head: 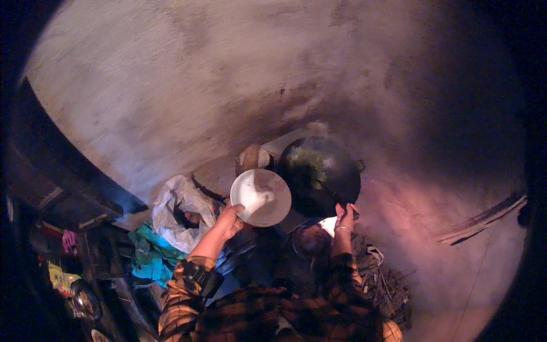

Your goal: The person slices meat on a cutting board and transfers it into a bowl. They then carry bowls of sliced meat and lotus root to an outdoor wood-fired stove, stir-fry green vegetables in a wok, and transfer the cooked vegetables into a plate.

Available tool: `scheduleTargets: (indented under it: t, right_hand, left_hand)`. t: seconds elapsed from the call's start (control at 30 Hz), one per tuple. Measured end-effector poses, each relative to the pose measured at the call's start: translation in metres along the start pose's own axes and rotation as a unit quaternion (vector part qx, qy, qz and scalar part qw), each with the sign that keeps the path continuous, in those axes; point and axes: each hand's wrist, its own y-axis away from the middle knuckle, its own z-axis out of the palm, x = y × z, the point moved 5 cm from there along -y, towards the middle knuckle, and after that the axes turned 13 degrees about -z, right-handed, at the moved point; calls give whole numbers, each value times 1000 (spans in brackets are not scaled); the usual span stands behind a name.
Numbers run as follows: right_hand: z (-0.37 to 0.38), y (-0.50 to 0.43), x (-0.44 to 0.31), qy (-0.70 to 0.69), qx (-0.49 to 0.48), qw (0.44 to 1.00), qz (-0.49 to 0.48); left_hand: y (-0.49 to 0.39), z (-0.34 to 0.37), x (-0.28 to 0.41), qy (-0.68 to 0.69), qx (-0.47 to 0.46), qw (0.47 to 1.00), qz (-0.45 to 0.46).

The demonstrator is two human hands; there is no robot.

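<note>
My left hand (230, 222) grips the rim of a round white bowl (250, 194) with the thumb on top. The bowl's inside looks bare, part bright and part in shadow. To the right of it sits a large black wok (342, 184), with green leafy food (314, 164) in its upper left part. My right hand (345, 217) is at the wok's near edge, curled around a dark handle (356, 214); most of the utensil is hidden. Bright firelight (329, 225) glows beside the right wrist, below the wok.
A round container (268, 159) with a brown piece across it stands behind the bowl. A whitish plastic bag (171, 209) and teal plastic (149, 269) lie left. Another round pot (308, 239) is near the fire. Twigs (384, 282) lie right; a smoke-stained wall (213, 85) rises behind.
</note>
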Motion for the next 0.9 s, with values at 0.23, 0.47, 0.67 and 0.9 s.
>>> scheduleTargets:
  t: [0.23,0.47,0.67,0.9]
  right_hand:
    - [16,19,-78,55,-60,995,-58]
    - [67,64,-172,141,-147,975,-86]
    - [111,120,-206,218,-228,937,-152]
    - [149,197,-211,447,-437,706,-333]
  left_hand:
    - [-71,38,-9,-77,-65,995,23]
    - [-134,83,-27,-72,-99,991,58]
    - [-143,119,-39,4,-165,985,58]
    - [-140,114,-41,62,-199,977,35]
